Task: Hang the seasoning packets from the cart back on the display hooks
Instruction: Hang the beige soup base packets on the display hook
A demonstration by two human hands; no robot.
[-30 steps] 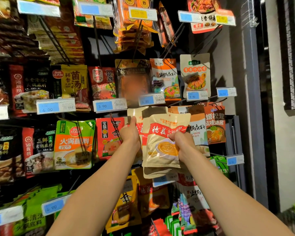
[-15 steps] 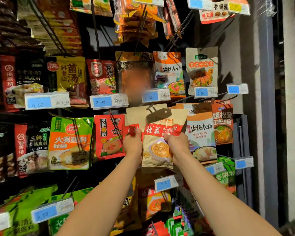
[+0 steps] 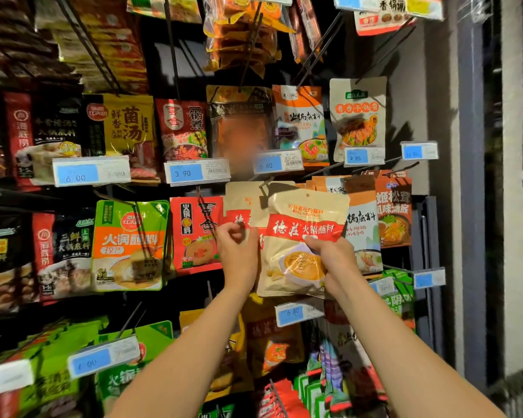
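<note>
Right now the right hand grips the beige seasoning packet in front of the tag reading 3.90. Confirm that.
Wrong tag. The head view shows the right hand gripping the beige seasoning packet just above the tag reading 6.80.

— Looked dim overall?

— Dark in the gaps and upper corners, yes. Lit hard from the front, though: threw crisp packet shadows onto the grey wall (image 3: 405, 128).

— Caught any glare?

— Shone off the glossy green packet (image 3: 127, 245) and washed the blue price tags (image 3: 76, 173) pale. Cast one tag's shadow across the top of the beige packet (image 3: 305, 206).

— Read sharp?

— Sharp in the middle only. Smeared and bowed toward the left edge and the bottom corners; curved the hook rods (image 3: 85, 46) up top. Blurred the face of one dark packet (image 3: 242, 134) into an orange smudge.
</note>
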